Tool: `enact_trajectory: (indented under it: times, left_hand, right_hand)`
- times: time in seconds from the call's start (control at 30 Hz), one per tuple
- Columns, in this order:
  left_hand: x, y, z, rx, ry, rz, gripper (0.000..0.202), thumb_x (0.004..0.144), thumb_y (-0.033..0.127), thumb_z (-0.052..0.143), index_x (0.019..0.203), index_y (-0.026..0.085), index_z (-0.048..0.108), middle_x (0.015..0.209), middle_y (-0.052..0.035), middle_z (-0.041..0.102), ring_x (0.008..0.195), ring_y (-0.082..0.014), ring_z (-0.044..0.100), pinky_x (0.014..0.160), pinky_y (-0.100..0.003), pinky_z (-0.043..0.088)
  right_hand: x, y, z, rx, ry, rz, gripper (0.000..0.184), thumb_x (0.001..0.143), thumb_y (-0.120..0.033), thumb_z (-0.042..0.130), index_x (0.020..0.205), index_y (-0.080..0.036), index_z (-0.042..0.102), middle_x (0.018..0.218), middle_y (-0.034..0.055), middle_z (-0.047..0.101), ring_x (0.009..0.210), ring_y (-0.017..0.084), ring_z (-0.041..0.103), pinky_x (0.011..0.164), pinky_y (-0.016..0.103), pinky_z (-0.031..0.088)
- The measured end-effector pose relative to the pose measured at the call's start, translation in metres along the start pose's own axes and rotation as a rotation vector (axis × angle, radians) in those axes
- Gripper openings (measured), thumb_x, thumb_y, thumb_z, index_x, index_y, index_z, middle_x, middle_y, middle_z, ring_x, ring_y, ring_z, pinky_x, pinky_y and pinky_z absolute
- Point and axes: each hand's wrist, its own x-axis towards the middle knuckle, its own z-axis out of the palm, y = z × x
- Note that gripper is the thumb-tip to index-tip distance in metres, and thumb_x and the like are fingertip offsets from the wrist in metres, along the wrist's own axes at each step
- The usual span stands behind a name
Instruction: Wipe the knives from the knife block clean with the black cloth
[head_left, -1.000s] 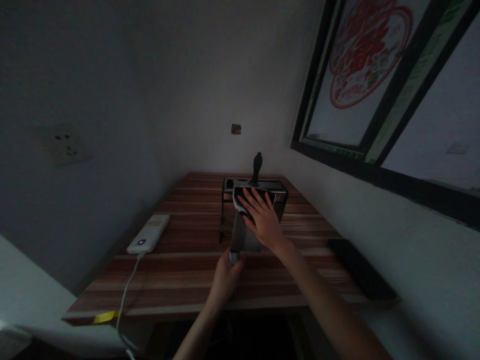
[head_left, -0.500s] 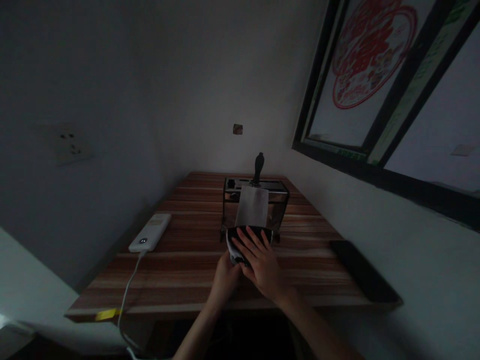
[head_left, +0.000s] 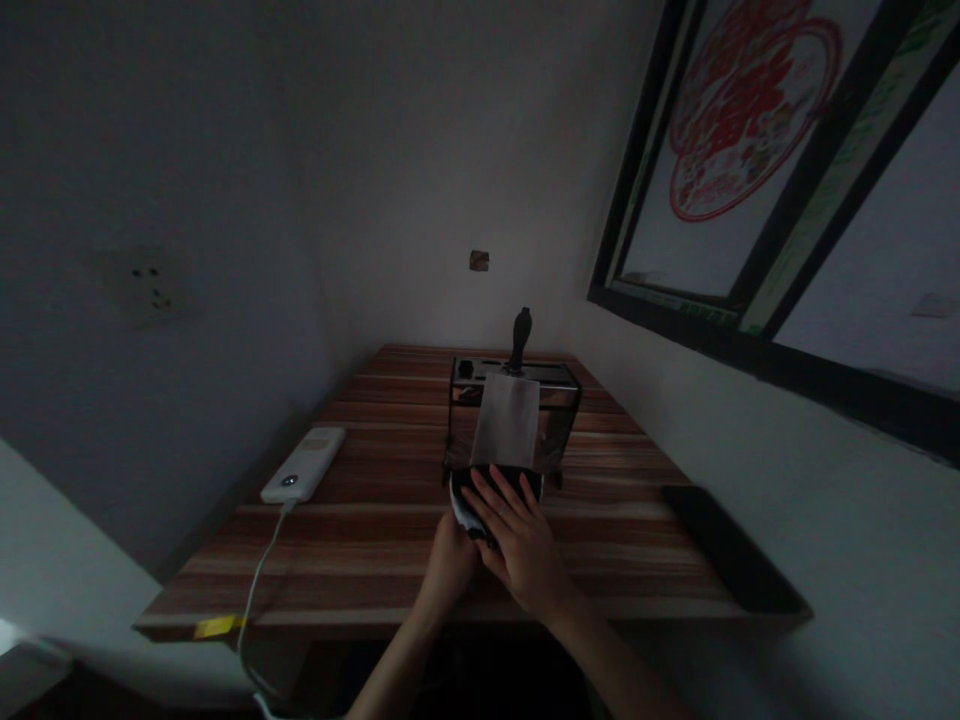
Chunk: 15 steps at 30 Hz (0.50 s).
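Both hands are at a black thing with a white edge (head_left: 466,510), which looks like folded cloth, at the lower end of a flat grey sheet (head_left: 507,420). My left hand (head_left: 451,555) is curled under its left side, fingers mostly hidden. On top of it my right hand (head_left: 517,535) lies flat with fingers apart, a ring on one. The sheet slants up against a metal rack (head_left: 562,376). A black handle (head_left: 522,335) stands upright at the rack's top; whether it joins the sheet I cannot tell.
On the striped wooden table (head_left: 390,570) lies a white power bank (head_left: 306,465) with a cable (head_left: 259,580) hanging over the front edge. A dark flat slab (head_left: 731,550) lies at the right edge. Yellow tape (head_left: 215,627) marks the front left. Walls and a window (head_left: 675,240) enclose the table.
Both hands and the black thing have slid slightly toward me, baring a little more of the grey sheet. The whole view has shifted slightly.
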Motion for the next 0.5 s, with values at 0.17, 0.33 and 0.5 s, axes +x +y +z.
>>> enact_trajectory:
  times: [0.17,0.33,0.5]
  left_hand:
    - [0.001,0.001,0.002,-0.006,-0.002,0.017,0.025,0.066,0.024,0.052,0.086,0.010,0.058,0.085,-0.0086,0.068,0.078,-0.0201,0.061,0.071,-0.028,0.047]
    - [0.002,0.008,0.004,0.013,-0.035,0.065,0.026,0.074,0.028,0.052,0.092,0.010,0.058,0.088,-0.0070,0.068,0.082,-0.0189,0.060,0.075,-0.027,0.045]
    - [0.001,0.013,0.005,0.059,-0.023,0.057,0.025,0.072,0.024,0.052,0.093,0.011,0.059,0.085,-0.0050,0.066,0.081,-0.0183,0.059,0.076,-0.027,0.044]
  right_hand:
    - [0.015,0.008,-0.004,-0.033,0.043,0.030,0.056,0.087,-0.025,0.041,0.140,-0.023,0.023,0.147,0.0000,0.022,0.136,0.022,0.014,0.109,0.050,0.014]
    - [0.030,0.018,-0.012,-0.061,0.090,0.051,0.054,0.089,-0.024,0.039,0.140,-0.024,0.023,0.147,0.0001,0.022,0.137,0.021,0.013,0.109,0.049,0.014]
    - [0.046,0.033,-0.019,-0.080,0.111,0.050,0.050,0.090,-0.027,0.037,0.139,-0.024,0.026,0.147,-0.0011,0.022,0.137,0.020,0.012,0.110,0.048,0.012]
